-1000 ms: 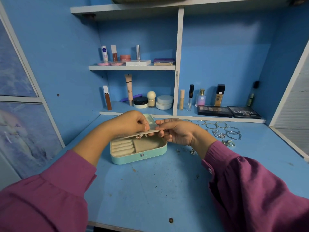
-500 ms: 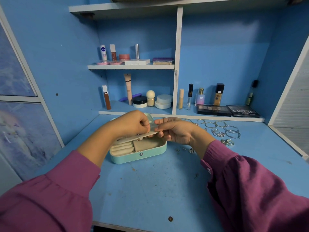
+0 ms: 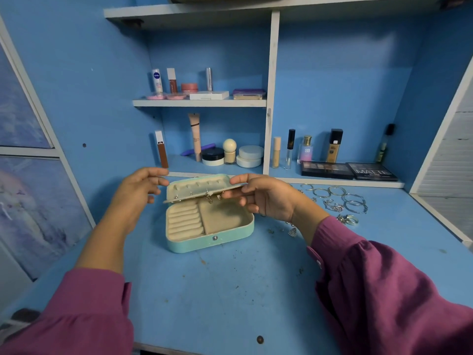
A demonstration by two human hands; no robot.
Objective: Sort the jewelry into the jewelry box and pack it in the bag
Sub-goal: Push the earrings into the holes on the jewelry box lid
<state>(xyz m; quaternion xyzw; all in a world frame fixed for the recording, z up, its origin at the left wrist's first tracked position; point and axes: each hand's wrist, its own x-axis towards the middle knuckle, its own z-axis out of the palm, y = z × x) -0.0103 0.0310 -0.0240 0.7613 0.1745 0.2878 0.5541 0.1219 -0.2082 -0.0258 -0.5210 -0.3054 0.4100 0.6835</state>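
Holding the lid half-down over an open jewelry box [image 3: 210, 234] with most of the jewelry not yet in it.

Your left hand [image 3: 139, 190] is off the box, fingers loosely spread, gripping nothing. The box sits mid-table [image 3: 230, 303]; ring rolls and side compartment look empty. The lid [image 3: 202, 188] hangs tilted, with small earrings [image 3: 210, 199] dangling from its lower edge. Your right hand [image 3: 263, 198] pinches the lid's right corner, thumb on top, fingers under. Bangles [image 3: 340, 198] and rings [image 3: 348, 219] lie well apart on the right; no bag in view. Risks: a one-corner grip could let the lid drop and trap the dangling earrings; a jolt could shake them loose.
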